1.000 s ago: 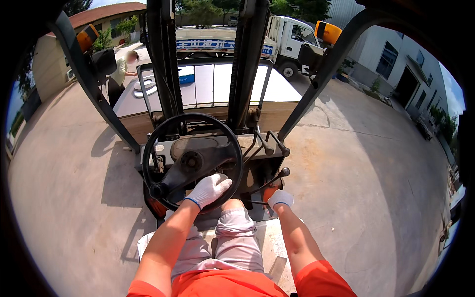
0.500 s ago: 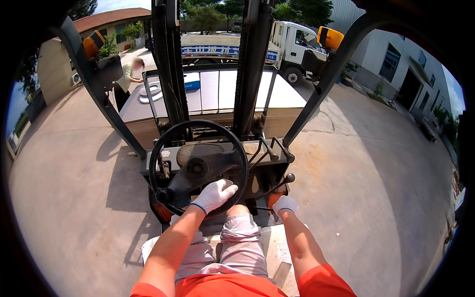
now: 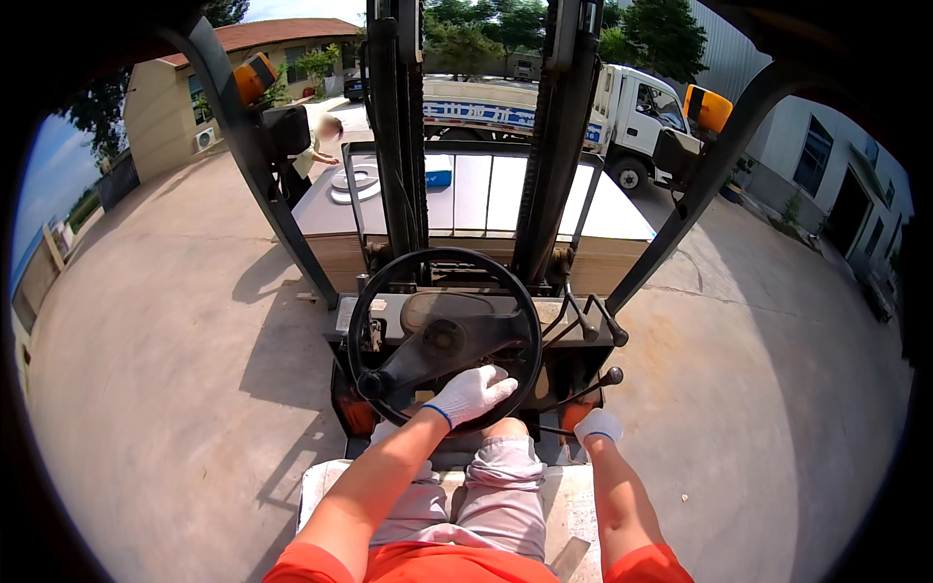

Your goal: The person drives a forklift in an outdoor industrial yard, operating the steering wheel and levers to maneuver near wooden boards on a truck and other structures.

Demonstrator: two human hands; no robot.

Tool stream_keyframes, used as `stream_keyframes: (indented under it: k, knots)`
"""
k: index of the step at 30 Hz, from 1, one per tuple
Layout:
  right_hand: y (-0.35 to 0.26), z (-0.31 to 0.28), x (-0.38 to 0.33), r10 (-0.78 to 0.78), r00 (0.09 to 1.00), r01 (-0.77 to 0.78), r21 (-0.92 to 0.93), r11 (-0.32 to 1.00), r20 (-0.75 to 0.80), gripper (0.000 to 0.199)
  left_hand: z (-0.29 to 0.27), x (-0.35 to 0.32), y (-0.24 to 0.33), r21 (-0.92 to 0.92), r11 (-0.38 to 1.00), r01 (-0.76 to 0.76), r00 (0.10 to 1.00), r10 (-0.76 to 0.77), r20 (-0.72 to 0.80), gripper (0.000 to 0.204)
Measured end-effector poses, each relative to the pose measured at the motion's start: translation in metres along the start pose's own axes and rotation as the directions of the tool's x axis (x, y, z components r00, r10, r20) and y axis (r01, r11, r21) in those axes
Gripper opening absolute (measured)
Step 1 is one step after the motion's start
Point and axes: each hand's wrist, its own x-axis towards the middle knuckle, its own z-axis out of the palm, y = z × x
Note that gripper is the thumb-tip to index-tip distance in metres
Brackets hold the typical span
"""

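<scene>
My left hand (image 3: 473,395), in a white knit glove with a blue cuff, lies closed at the lower right of the black steering wheel (image 3: 444,255), its fingers curled at the rim. My right hand (image 3: 598,425), also gloved, is low at the right of the controls, closed beside an orange part. A thin dark rod runs toward it, but what its fingers hold is hidden. Just above it stands a black-knobbed lever (image 3: 611,376). Two bent control levers (image 3: 603,321) rise right of the wheel.
Beyond the forklift mast (image 3: 544,146) lies a stack of large pale boards (image 3: 603,209), with white rings (image 3: 356,183) and a blue box (image 3: 438,179) on top. A person (image 3: 311,160) stands at its left side. Behind is a white truck (image 3: 646,117); a building (image 3: 816,146) stands right.
The whole view has swung left, so the forklift, boards and truck sit further right in the picture. Both hands keep about the same places on the controls.
</scene>
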Motion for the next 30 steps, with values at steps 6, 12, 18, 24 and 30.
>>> stream_keyframes:
  k: [6, 12, 18, 24, 30]
  knots:
    - [0.001, 0.003, 0.003, 0.004, 1.0, -0.004, 0.004, 1.0, 0.0, 0.034, -0.001, 0.001, 0.001, 0.05, 0.999, -0.012, 1.0, 0.012, 0.004, 0.05]
    - [0.003, 0.014, 0.013, 0.004, 1.0, -0.004, -0.006, 1.0, -0.025, 0.034, -0.005, -0.003, 0.009, 0.042, 0.999, -0.021, 1.0, 0.021, -0.001, 0.056]
    - [-0.002, -0.003, -0.002, -0.006, 1.0, 0.006, -0.006, 1.0, 0.009, 0.033, -0.007, -0.004, 0.011, -0.013, 1.0, 0.024, 0.999, -0.023, 0.026, 0.062]
    - [-0.007, -0.01, -0.008, -0.027, 0.999, 0.027, -0.031, 0.999, 0.023, 0.033, -0.007, -0.005, 0.01, -0.008, 1.0, 0.028, 0.999, -0.027, 0.022, 0.061]
    - [-0.002, -0.004, -0.002, -0.009, 1.0, 0.009, -0.008, 1.0, 0.005, 0.032, -0.006, -0.002, 0.013, 0.023, 1.0, 0.004, 1.0, -0.005, 0.03, 0.059]
